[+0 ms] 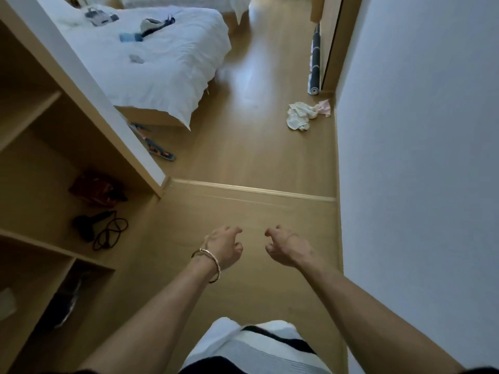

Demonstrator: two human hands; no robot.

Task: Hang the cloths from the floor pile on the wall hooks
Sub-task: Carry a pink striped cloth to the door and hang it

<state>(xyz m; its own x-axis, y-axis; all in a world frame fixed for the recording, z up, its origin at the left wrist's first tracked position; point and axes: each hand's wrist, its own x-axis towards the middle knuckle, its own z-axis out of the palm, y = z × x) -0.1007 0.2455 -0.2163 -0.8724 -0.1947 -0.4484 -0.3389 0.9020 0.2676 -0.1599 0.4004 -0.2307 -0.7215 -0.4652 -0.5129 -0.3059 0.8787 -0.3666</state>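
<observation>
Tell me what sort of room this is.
Most likely a bedroom: a bed with white bedding, open wooden shelving beside it, and a pile of cloths lying on the wood floor.

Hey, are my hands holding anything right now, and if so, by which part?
Nothing is held. The left hand and the right hand are both empty, fingers loosely curled. The cloth pile lies well ahead of them, untouched.
</observation>
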